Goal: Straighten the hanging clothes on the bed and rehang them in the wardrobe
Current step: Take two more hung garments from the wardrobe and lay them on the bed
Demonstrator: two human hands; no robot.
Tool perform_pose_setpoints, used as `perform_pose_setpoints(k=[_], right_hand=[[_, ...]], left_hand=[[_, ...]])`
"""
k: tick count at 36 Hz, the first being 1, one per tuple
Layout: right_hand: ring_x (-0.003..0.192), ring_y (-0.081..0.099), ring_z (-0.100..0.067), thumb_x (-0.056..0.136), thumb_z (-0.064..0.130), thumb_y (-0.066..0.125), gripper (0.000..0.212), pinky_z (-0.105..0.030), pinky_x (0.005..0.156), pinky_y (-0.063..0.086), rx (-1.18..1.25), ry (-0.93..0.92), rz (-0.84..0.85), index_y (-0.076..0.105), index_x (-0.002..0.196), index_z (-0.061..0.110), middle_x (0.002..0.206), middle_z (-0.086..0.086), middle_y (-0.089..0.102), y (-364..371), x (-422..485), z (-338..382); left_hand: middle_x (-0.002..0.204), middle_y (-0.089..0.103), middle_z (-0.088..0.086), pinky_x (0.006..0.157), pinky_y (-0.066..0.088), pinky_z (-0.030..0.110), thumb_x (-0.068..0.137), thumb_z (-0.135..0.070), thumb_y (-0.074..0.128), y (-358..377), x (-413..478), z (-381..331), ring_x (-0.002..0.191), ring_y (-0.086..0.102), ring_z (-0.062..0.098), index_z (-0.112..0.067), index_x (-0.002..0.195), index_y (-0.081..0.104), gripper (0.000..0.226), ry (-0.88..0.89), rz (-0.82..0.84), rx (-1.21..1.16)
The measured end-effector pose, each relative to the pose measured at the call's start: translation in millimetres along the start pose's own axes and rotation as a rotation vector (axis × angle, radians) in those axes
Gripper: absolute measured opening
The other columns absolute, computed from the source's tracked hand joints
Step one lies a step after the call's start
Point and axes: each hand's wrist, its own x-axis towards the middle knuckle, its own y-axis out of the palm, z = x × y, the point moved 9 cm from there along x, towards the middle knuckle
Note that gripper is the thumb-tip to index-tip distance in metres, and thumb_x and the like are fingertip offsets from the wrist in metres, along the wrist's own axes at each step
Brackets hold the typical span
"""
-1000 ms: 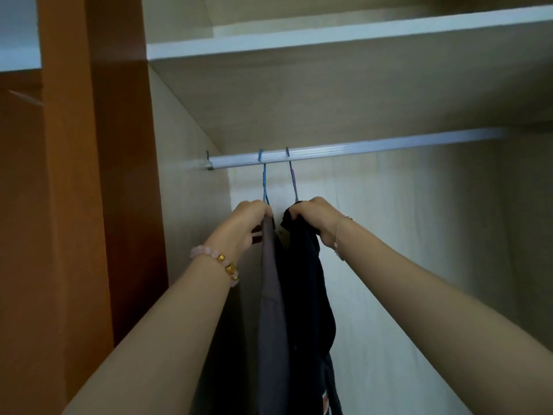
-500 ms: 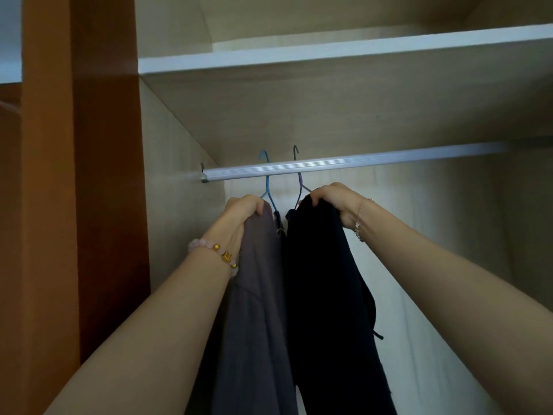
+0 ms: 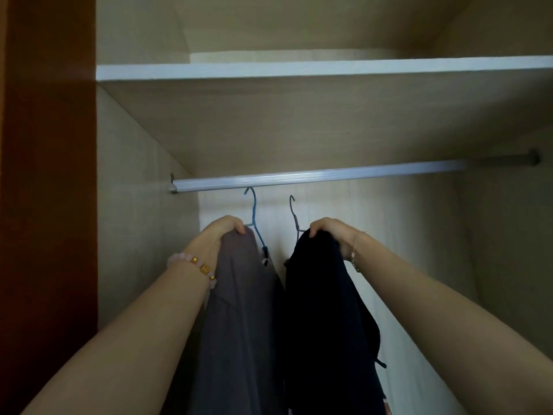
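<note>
I am looking up into the wardrobe. My left hand (image 3: 223,232) grips the top of a grey garment (image 3: 236,310) on a blue hanger (image 3: 255,214). My right hand (image 3: 329,232) grips the top of a dark navy garment (image 3: 323,310) on a dark hanger (image 3: 294,211). Both hooks are off the silver rail (image 3: 329,175). The blue hook sits just under its lower edge and the dark hook hangs lower. The two garments hang side by side between my forearms, and their lower ends are out of view.
A white-edged shelf (image 3: 299,68) spans the wardrobe above the rail. The wardrobe's pale side wall (image 3: 143,220) stands close on the left, with a brown wooden panel (image 3: 48,205) beside it. Right of the hangers the rail carries nothing.
The hooks were over the rail, then rose above it, and now sit below it, off the rail. My hands have moved apart and the two garments have separated.
</note>
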Motion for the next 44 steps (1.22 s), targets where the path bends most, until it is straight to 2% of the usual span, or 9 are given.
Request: perform_pose_setpoints(k=[5, 9, 12, 16, 19, 24, 29, 36, 44], right_hand=[[0.042, 0.056, -0.020, 0.076, 0.006, 0.050, 0.010, -0.020, 0.045, 0.046, 0.008, 0.067, -0.011, 0.055, 0.068, 0.003, 0.053, -0.009, 0.058, -12, -21, -52], [0.077, 0.060, -0.031, 0.057, 0.011, 0.058, 0.032, -0.034, 0.076, 0.047, 0.050, 0.103, 0.010, 0.065, 0.086, -0.001, 0.086, -0.018, 0.064, -15, -52, -104], [0.091, 0.062, -0.031, 0.063, 0.007, 0.057, 0.039, -0.035, 0.086, 0.048, 0.110, 0.105, -0.013, 0.068, 0.098, -0.007, 0.101, -0.016, 0.067, -21, -89, -147], [0.105, 0.065, -0.029, 0.077, -0.001, 0.050, 0.037, -0.031, 0.084, 0.053, 0.170, 0.092, -0.053, 0.067, 0.110, 0.002, 0.111, -0.014, 0.070, -33, -159, -204], [0.101, 0.067, -0.019, 0.082, -0.009, 0.045, 0.038, -0.022, 0.078, 0.052, 0.129, 0.113, -0.127, 0.067, 0.109, 0.005, 0.111, -0.004, 0.072, -45, -212, -249], [0.091, 0.069, -0.017, 0.083, -0.019, 0.046, 0.041, -0.018, 0.073, 0.055, 0.001, 0.210, -0.226, 0.066, 0.109, 0.005, 0.106, -0.006, 0.073, -53, -298, -301], [0.092, 0.069, -0.012, 0.083, -0.011, 0.058, 0.036, -0.016, 0.077, 0.052, -0.101, 0.268, -0.365, 0.073, 0.100, 0.017, 0.104, -0.004, 0.074, -59, -378, -310], [0.105, 0.065, -0.027, 0.084, -0.005, 0.059, 0.038, -0.040, 0.096, 0.047, -0.165, 0.276, -0.699, 0.075, 0.099, 0.026, 0.106, -0.005, 0.073, -25, -471, -299], [0.098, 0.068, -0.012, 0.086, -0.010, 0.053, 0.036, -0.015, 0.077, 0.052, -0.149, 0.276, -1.141, 0.067, 0.110, 0.014, 0.104, 0.002, 0.074, 78, -595, -290]], left_hand=[[0.072, 0.049, 0.011, 0.053, 0.035, 0.024, 0.077, 0.000, 0.053, 28, -20, 55, 0.059, 0.043, 0.021, -0.004, 0.057, 0.053, 0.021, -0.103, 0.006, -0.057], [0.065, 0.048, 0.006, 0.036, 0.035, 0.011, 0.054, -0.010, 0.067, 69, -63, 104, 0.058, 0.039, 0.015, -0.016, 0.021, 0.051, 0.037, -0.155, 0.024, -0.233], [0.041, 0.052, -0.001, 0.039, 0.038, 0.012, 0.014, -0.017, 0.057, 96, -96, 152, 0.060, 0.043, 0.018, -0.017, 0.020, 0.053, 0.008, -0.224, 0.045, -0.393], [0.050, 0.066, -0.012, 0.055, 0.046, 0.012, 0.030, -0.007, 0.054, 125, -151, 211, 0.069, 0.058, 0.012, -0.023, 0.052, 0.074, 0.033, -0.184, 0.125, -0.538], [0.065, 0.071, -0.013, 0.064, 0.050, 0.012, 0.029, -0.008, 0.058, 140, -208, 242, 0.069, 0.065, 0.002, -0.015, 0.087, 0.068, 0.060, -0.131, 0.154, -0.594], [0.068, 0.073, -0.018, 0.059, 0.048, 0.003, 0.064, 0.019, 0.055, 164, -261, 270, 0.066, 0.065, -0.011, -0.015, 0.093, 0.061, 0.045, -0.111, 0.270, -0.588], [0.074, 0.074, -0.019, 0.063, 0.048, 0.003, 0.053, 0.007, 0.053, 190, -291, 273, 0.071, 0.065, -0.009, -0.019, 0.095, 0.063, 0.050, -0.132, 0.417, -0.551], [0.060, 0.068, -0.027, 0.059, 0.043, -0.002, 0.074, 0.030, 0.045, 223, -344, 268, 0.062, 0.061, -0.018, -0.023, 0.085, 0.061, 0.057, -0.071, 0.627, -0.530], [0.077, 0.071, -0.029, 0.065, 0.046, 0.002, 0.074, 0.017, 0.063, 215, -423, 282, 0.076, 0.064, -0.015, -0.028, 0.091, 0.062, 0.049, 0.034, 1.041, -0.546]])
